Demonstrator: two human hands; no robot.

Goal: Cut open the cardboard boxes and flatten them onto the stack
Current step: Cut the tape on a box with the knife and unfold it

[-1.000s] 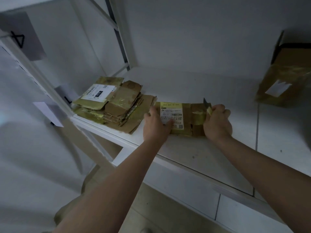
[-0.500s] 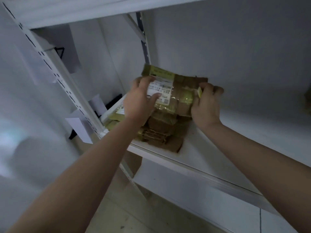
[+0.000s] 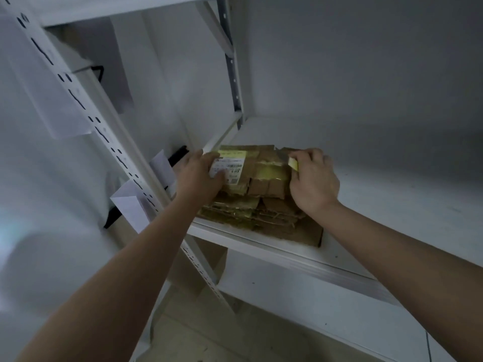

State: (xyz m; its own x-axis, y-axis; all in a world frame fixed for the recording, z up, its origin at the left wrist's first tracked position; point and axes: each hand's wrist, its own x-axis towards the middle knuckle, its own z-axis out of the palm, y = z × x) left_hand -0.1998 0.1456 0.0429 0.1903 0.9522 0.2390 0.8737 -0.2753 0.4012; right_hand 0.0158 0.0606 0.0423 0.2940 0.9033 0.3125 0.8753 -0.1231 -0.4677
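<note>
Two hands on flattened box [image 3: 257, 169] atop stack [image 3: 261, 218]; left hand [image 3: 200, 176] flat, right hand [image 3: 312, 178] gripping yellow cutter [image 3: 293, 163].

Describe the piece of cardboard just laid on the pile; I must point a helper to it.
On the white shelf, at its left end, lies a pile of flattened cardboard. The piece is the top one, between the left hand and right hand. Only it shows a white printed label.
</note>
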